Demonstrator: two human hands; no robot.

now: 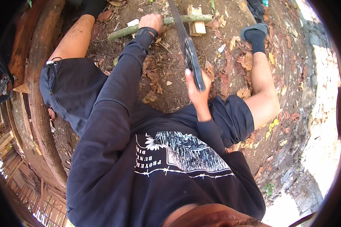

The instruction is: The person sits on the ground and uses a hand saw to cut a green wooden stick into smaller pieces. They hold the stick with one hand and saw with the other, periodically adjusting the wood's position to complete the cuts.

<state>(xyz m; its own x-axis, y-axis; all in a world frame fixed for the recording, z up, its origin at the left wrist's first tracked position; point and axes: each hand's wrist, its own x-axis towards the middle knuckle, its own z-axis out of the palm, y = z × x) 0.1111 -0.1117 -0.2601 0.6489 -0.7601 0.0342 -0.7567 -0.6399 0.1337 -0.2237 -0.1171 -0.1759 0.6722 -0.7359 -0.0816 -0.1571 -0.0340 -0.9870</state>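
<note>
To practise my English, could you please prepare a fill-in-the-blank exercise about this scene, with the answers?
The bladed tool is held by the ____ hand.
The number of hands on the stick is ____.
In the picture, the block lies under the stick's ____ half.
The wristband beside the left hand is coloured ____.

Missing words: right; one; right; black.

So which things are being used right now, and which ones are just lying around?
Being used:
- greenish stick, in the left hand
- long-bladed tool, in the right hand
- wooden block, under the stick

Seemingly just lying about:
- brown leaves
- yellow leaves
- pale scrap
</note>
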